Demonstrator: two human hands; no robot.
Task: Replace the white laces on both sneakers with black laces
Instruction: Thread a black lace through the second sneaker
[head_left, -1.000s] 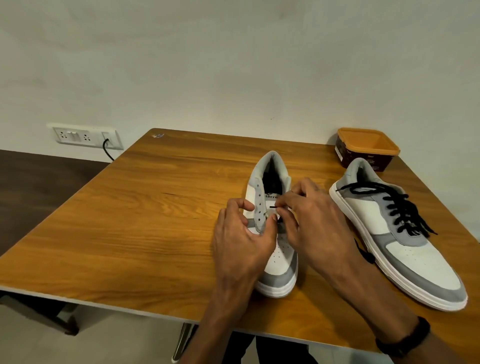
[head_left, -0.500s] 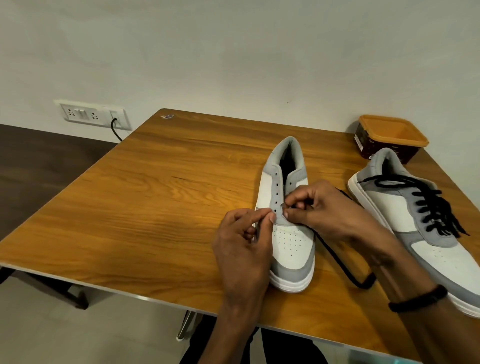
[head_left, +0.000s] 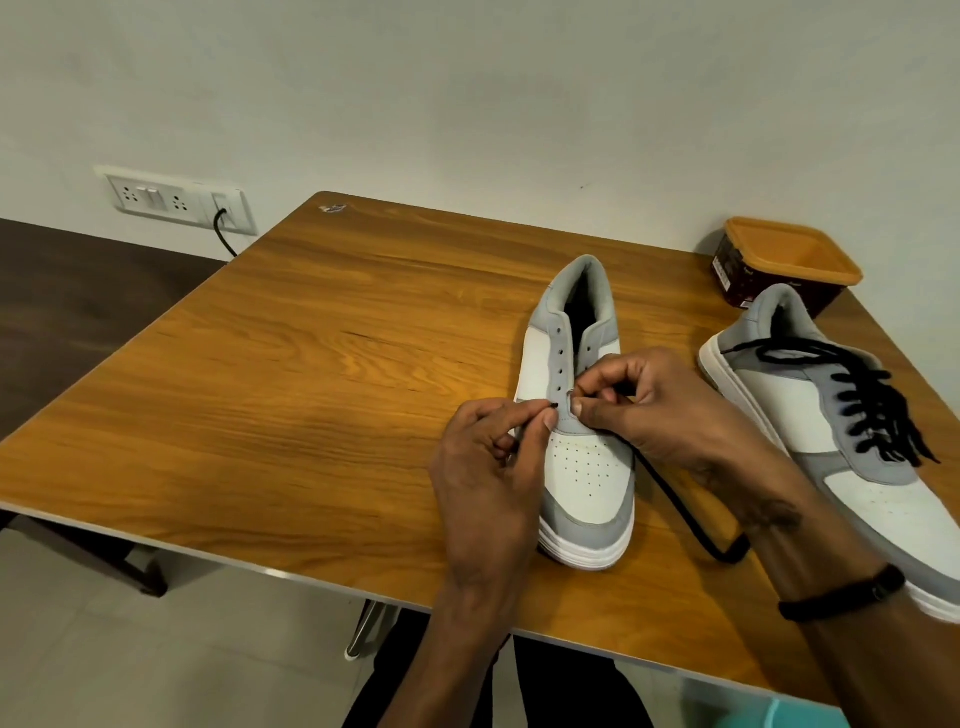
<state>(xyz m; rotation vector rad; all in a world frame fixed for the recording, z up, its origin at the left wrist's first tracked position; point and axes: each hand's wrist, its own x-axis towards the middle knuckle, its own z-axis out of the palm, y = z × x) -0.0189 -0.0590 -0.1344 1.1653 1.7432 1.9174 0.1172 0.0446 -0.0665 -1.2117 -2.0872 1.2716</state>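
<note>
Black flat cotton lace (head_left: 862, 405) already fills the grey-and-white sneaker (head_left: 852, 447) at right, while the near-centre grey-and-white sneaker (head_left: 576, 415) on the wooden counter (head_left: 291, 395) is barely begun: left hand (head_left: 493, 467) fingers pinch the black lace tip (head_left: 554, 405), right hand (head_left: 660, 410) fingers pinch the eyelet flap.

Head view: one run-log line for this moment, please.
stage: lacing unlaced grey-and-white sneaker | left hand: pinches black lace tip at lowest eyelet | right hand: holds eyelet flap | second sneaker: black-laced

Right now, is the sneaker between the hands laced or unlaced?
Nearly unlaced: the middle sneaker shows bare eyelets, and the left hand pinches the black lace tip at a low eyelet.
</note>
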